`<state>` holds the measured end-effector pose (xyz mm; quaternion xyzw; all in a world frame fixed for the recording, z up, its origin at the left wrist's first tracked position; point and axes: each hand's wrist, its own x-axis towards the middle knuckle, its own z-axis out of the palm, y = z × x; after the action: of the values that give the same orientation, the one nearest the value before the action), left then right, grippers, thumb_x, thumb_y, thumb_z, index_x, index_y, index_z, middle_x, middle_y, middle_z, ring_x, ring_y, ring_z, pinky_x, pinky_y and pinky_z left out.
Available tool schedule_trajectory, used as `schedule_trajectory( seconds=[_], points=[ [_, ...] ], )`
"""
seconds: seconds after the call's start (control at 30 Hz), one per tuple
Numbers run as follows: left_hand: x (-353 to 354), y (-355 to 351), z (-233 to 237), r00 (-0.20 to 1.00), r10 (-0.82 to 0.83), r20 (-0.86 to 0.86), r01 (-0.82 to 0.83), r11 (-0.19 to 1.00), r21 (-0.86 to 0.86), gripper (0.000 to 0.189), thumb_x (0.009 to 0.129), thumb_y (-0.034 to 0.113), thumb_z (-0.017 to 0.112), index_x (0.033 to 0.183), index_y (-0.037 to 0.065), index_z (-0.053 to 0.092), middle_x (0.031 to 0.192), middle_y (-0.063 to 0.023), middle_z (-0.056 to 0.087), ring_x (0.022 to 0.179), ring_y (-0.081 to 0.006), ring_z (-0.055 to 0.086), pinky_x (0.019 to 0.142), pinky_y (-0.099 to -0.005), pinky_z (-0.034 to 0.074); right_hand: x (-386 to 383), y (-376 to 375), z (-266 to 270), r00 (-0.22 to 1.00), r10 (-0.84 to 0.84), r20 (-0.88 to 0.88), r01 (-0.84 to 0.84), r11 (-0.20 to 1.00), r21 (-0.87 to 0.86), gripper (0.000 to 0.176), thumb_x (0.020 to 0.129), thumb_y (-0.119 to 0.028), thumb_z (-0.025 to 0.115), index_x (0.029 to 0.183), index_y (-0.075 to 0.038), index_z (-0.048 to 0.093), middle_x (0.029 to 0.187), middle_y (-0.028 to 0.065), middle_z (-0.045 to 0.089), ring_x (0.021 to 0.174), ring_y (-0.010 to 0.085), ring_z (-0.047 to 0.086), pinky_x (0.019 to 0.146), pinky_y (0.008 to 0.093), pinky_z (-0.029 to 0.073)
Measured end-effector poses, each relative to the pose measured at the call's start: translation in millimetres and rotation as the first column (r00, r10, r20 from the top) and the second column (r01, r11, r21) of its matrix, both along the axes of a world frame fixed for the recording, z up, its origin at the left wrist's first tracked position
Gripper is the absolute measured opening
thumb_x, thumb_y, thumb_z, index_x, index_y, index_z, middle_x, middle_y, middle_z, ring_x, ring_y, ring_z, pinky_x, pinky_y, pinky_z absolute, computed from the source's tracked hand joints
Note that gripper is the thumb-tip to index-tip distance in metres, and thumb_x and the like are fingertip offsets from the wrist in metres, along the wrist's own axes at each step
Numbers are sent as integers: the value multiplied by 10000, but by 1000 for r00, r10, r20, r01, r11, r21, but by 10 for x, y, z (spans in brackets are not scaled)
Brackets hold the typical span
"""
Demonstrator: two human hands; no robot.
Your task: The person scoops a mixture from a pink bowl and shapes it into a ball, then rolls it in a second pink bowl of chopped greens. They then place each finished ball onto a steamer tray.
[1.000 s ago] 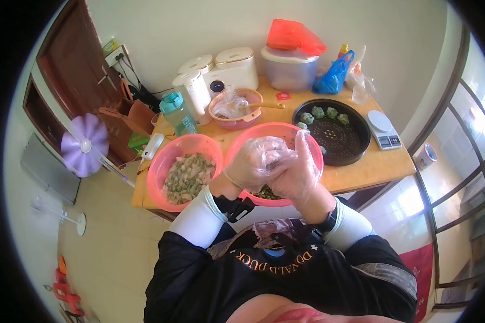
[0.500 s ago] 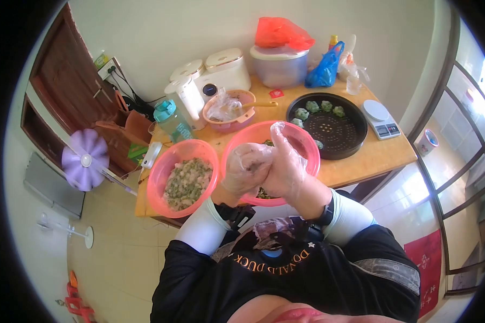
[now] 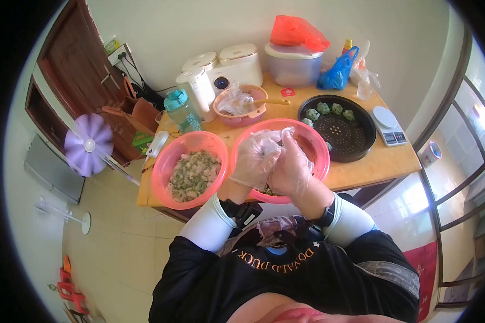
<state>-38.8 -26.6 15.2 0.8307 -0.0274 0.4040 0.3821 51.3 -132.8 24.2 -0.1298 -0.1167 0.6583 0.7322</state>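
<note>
My left hand and my right hand, both in clear plastic gloves, are cupped and pressed together above a pink basin. Their fingers are closed, and whatever lies between the palms is hidden. Dark green bits show at the bottom of that basin below my hands. To the left, a second pink basin holds a chunky pale-and-green mixture. On the right sits a round black perforated pan with several green-speckled balls along its rim.
Behind the basins stand a smaller pink bowl with a plastic bag and a yellow-handled utensil, a teal-capped bottle, and a white appliance. A kitchen scale is near the table's right edge. A purple fan stands at left.
My hands have closed tighter together, with the right thumb and fingers no longer stretched upward. The camera view has shifted slightly, moving the table things rightward.
</note>
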Motion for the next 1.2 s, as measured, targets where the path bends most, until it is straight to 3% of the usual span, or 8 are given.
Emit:
schedule_trajectory(
  seconds=[0.23,0.37,0.4,0.57,0.63,0.77,1.1,1.2],
  points=[
    [-74,33,234,970,69,235,47,889,-456,583,1081,450,394,1363,-39,541,1426,-145,533,1376,-228,443,1173,-378,323,129,136,-67,988,-147,-55,133,969,-209,526,1093,-467,358,1252,8,522,1226,164,581,1173,338,590,1026,513,507],
    [-223,-188,2,924,276,263,216,192,-958,590,1076,482,363,1372,-2,524,1371,-148,564,1363,-259,470,1146,-407,398,193,93,111,954,-92,286,163,958,-236,556,1074,-498,423,1180,30,562,1162,222,647,1068,353,662,930,456,564],
    [-279,-284,-2,952,46,304,302,53,-952,603,1067,518,366,1354,16,537,1361,-139,568,1317,-269,503,1137,-430,399,467,313,-375,446,-185,876,155,980,128,505,1062,-459,489,1194,18,590,1075,163,687,986,321,692,846,418,584],
    [-174,-632,45,916,64,397,397,-305,-866,560,1051,510,396,1302,37,559,1288,-135,609,1227,-286,576,1086,-460,452,289,277,409,138,350,926,141,919,-369,265,896,-247,686,1085,-60,692,1093,140,712,972,364,681,915,382,550],
    [-92,-511,-201,883,-68,464,464,271,-843,466,1038,407,434,1269,29,580,1247,-139,632,1185,-299,609,1043,-468,496,277,270,352,-846,-408,345,-383,913,139,382,971,-374,581,1111,-49,727,1082,159,720,1037,348,678,916,405,529],
    [-122,-457,-250,760,-68,646,635,-137,-761,384,1023,317,469,1224,20,607,1214,-153,649,1136,-305,642,1006,-473,527,-91,170,734,-629,191,754,10,971,-239,403,970,-395,539,1144,-74,709,1247,180,655,1170,393,603,991,456,485],
    [-89,-407,-83,799,210,563,600,-227,-767,426,1048,310,418,1334,30,562,1359,-165,593,1258,-327,586,1089,-493,480,17,236,931,-944,-254,210,-252,967,37,280,949,-256,541,1057,-52,701,1096,168,696,1053,361,660,881,450,537],
    [-115,-403,-56,825,267,498,560,-267,-784,525,1067,431,335,1315,27,561,1315,-145,620,1195,-312,618,1069,-467,494,56,-27,1038,-648,-161,745,-64,985,157,359,859,-142,667,1203,-40,651,1168,193,652,1064,373,659,877,427,556]
  ],
)
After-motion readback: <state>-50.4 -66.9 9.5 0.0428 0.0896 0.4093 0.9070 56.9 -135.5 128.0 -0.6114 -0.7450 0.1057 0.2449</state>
